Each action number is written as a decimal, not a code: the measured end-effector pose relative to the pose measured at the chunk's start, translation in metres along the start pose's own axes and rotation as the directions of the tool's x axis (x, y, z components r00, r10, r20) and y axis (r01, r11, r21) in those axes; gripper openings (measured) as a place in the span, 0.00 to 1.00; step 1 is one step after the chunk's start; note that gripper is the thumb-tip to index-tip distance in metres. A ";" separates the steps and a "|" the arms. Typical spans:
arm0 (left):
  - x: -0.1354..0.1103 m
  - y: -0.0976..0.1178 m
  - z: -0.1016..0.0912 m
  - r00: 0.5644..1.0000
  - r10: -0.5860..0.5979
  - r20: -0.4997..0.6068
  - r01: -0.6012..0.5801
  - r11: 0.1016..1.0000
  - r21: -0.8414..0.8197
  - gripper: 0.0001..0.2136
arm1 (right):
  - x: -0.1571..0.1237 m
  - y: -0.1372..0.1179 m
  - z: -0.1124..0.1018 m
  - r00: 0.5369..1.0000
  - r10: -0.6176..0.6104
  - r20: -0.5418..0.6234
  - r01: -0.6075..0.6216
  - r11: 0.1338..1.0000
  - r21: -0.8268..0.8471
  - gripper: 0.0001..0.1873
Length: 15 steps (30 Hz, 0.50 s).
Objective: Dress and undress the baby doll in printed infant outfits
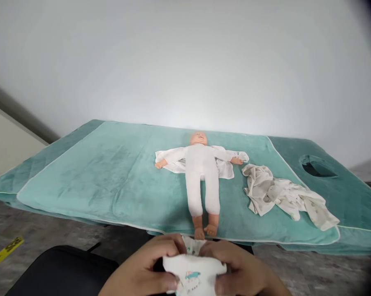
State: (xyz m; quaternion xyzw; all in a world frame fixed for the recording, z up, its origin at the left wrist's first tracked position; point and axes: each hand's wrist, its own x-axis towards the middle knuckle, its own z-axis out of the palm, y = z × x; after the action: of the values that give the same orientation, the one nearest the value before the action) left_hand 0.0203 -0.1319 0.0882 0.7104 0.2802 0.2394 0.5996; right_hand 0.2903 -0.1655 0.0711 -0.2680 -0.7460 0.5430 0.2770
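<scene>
One pale wall (185,61) fills the upper part of the view. Below it, a single massage table (296,150) stretches from side to side, dressed in dark teal. Over most of it lies one lighter teal sheet (117,176) with white piping, its long axis running left to right. At lower left, near the front of the table, part of one black seat (62,271) shows.

One baby doll (201,162) lies on its back on the sheet, right of the sheet's middle. Its long axis runs from the wall toward the person: head at the far side, two bare feet at the near edge, both arms spread sideways. Its trunk, upper arms and legs are white. One opened white jacket (227,169) lies beneath it, showing out on both sides under the arms.

To the right of the doll sits a heap of crumpled white clothes (287,195), stretched from upper left to lower right; how many pieces it holds cannot be told.

Two hands are at the bottom centre, in front of the doll's feet and apart from each other. The left hand (151,263) and the right hand (241,267) each pinch one side of one white printed garment (200,273), thumbs in front, fingers curled behind. Its visible part spreads crosswise between them, a small teal print (193,275) facing the person; its lower end runs out of view, so its full long axis is unclear.
</scene>
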 end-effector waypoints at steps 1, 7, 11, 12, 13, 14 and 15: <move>0.000 -0.003 -0.004 0.993 0.047 -0.111 -0.054 0.997 -0.064 0.21 | 0.012 -0.011 -0.004 0.998 -0.017 -0.053 0.019 0.999 0.037 0.25; 0.029 -0.037 -0.023 0.685 0.136 -0.716 -0.164 0.986 0.030 0.33 | 0.131 -0.024 -0.021 0.828 -0.006 -0.561 0.049 0.997 0.061 0.24; 0.059 -0.080 -0.035 0.677 0.191 -0.711 0.046 0.953 0.300 0.39 | 0.198 0.022 -0.033 0.841 -0.048 -0.539 0.063 0.998 0.010 0.25; 0.065 -0.091 -0.037 0.692 0.194 -0.696 0.098 0.929 0.356 0.35 | 0.204 0.037 -0.037 0.857 -0.048 -0.512 0.035 0.999 -0.036 0.24; 0.070 -0.100 -0.040 0.703 0.187 -0.686 0.147 0.906 0.396 0.31 | 0.204 0.052 -0.043 0.864 -0.037 -0.503 -0.003 0.997 -0.079 0.23; 0.074 -0.107 -0.042 0.709 0.172 -0.684 0.190 0.888 0.419 0.27 | 0.200 0.067 -0.050 0.857 -0.022 -0.515 -0.042 0.993 -0.113 0.22; 0.077 -0.111 -0.044 0.714 0.150 -0.684 0.226 0.876 0.427 0.25 | 0.192 0.081 -0.059 0.836 -0.009 -0.548 -0.077 0.988 -0.134 0.21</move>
State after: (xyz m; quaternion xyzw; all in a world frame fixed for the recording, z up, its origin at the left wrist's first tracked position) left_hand 0.0345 -0.0336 -0.0137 0.6860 0.5511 0.3993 0.2574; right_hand 0.2045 0.0298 0.0319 -0.4450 -0.6697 0.3909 0.4480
